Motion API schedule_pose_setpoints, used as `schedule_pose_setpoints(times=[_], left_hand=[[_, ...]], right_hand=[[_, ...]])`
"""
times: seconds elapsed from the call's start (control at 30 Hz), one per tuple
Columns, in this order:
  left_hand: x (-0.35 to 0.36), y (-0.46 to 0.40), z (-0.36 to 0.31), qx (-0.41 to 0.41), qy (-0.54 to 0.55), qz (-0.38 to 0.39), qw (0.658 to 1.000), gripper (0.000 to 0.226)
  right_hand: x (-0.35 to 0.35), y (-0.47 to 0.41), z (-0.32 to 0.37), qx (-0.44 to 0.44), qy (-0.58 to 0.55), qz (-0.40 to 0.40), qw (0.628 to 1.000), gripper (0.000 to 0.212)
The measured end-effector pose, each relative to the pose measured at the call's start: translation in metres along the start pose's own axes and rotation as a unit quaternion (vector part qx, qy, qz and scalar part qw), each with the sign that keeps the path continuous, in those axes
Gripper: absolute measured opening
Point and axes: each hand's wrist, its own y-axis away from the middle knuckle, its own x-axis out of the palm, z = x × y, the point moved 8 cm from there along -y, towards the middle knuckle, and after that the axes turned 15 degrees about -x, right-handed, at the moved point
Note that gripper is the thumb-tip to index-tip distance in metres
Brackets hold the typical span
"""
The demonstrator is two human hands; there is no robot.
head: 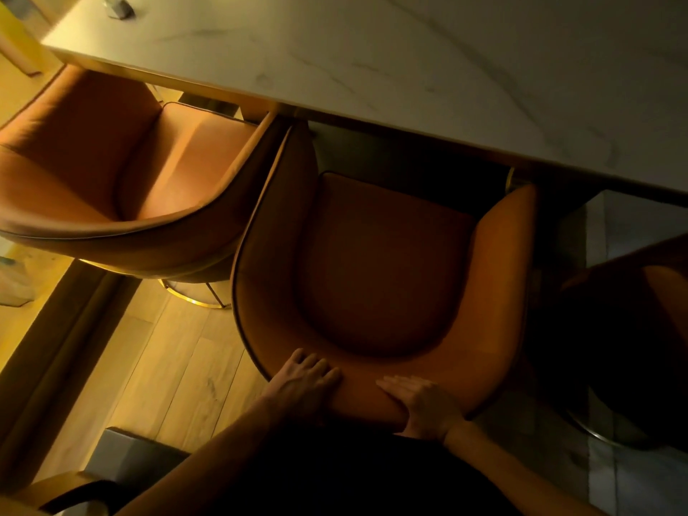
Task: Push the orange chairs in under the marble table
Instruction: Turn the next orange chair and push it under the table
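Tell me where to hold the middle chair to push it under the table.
Hold the top of the chair's curved backrest, from behind, where the left hand and right hand rest. Its open front faces the table.

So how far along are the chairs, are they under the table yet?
None looks fully in. Both hands, left and right, rest on the middle chair's back; its arm tips just reach the table edge. The left chair sits angled, seat mostly exposed. A third chair waits at right.
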Motion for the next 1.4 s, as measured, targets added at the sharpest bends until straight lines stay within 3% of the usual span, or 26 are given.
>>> schedule_pose_setpoints(times=[0.33,0.8,1.03,1.4], left_hand=[[-0.022,-0.027,-0.014,-0.011,0.008,0.002,1.0,0.092],[-0.044,-0.04,-0.017,-0.044,0.035,-0.025,0.998,0.095],[-0.045,-0.038,-0.019,-0.045,0.051,-0.02,0.997,0.099],[-0.043,-0.044,-0.019,-0.013,0.02,0.01,1.0,0.1]], right_hand=[[-0.038,0.011,-0.014,0.003,0.041,-0.054,0.998,0.104],[-0.053,0.012,-0.018,0.005,0.095,-0.068,0.993,0.109],[-0.038,0.015,-0.016,0.108,0.124,-0.118,0.979,0.115],[-0.04,0.015,-0.028,0.08,0.136,-0.136,0.978,0.102]])
